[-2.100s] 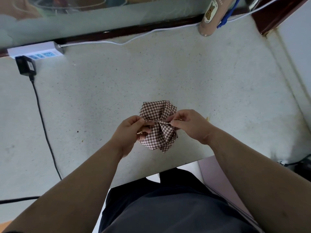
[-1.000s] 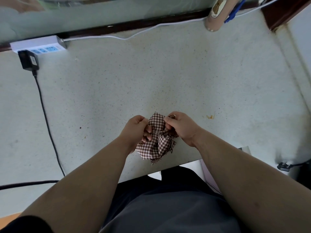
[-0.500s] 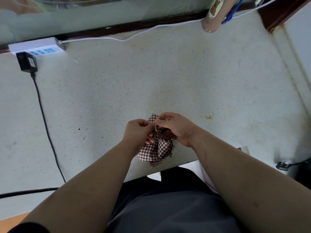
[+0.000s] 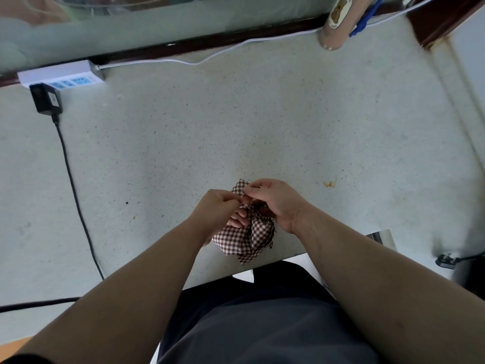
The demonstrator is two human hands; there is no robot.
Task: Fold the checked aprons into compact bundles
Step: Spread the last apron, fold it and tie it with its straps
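A brown-and-white checked apron (image 4: 248,239), bunched into a small bundle, sits near the front edge of the pale speckled counter (image 4: 236,122). My left hand (image 4: 215,210) holds the bundle's left side with curled fingers, and part of the cloth is hidden under it. My right hand (image 4: 274,199) pinches the top of the bundle between thumb and fingers. A small corner of checked cloth sticks up between the two hands. The two hands touch above the bundle.
A white power strip (image 4: 61,77) with a black plug (image 4: 47,99) lies at the back left, its black cable (image 4: 76,198) running down the counter. A white cable (image 4: 210,57) runs along the back edge. A tan cylinder (image 4: 338,21) stands back right. A black plug (image 4: 446,260) lies at right.
The apron bundle has been squeezed smaller and drawn nearer the counter's front edge. Both hands have closed in over its top, where earlier they pulled a strand taut across its middle.
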